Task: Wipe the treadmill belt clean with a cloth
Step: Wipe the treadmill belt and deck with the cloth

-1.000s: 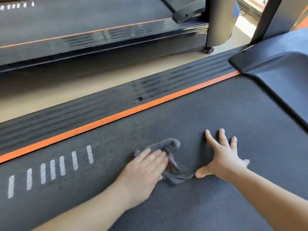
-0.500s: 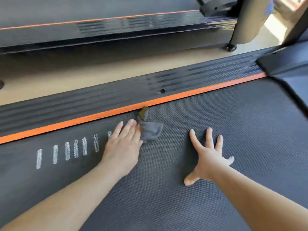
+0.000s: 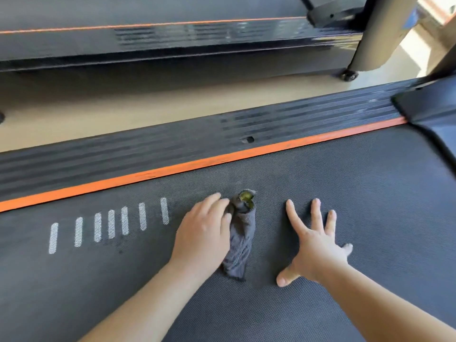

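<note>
A crumpled grey cloth (image 3: 240, 239) with a yellow-green patch at its far end lies on the dark textured treadmill belt (image 3: 370, 206). My left hand (image 3: 204, 234) lies flat over the cloth's left edge, fingers straight and pressing it onto the belt. My right hand (image 3: 318, 245) rests flat on the belt just right of the cloth, fingers spread, not touching it. A row of white dashes (image 3: 111, 224) is printed on the belt left of my left hand.
An orange stripe (image 3: 197, 164) borders the belt's far side, then a black ribbed side rail (image 3: 148, 149). The black motor cover (image 3: 434, 112) rises at the right. Beyond a strip of tan floor (image 3: 123, 107) stands a second treadmill (image 3: 172, 38) with its upright post (image 3: 380, 33).
My left hand slid the cloth out toward the orange stripe, then back toward me and to the right; the cloth now lies stretched lengthwise. My right hand stayed flat on the belt.
</note>
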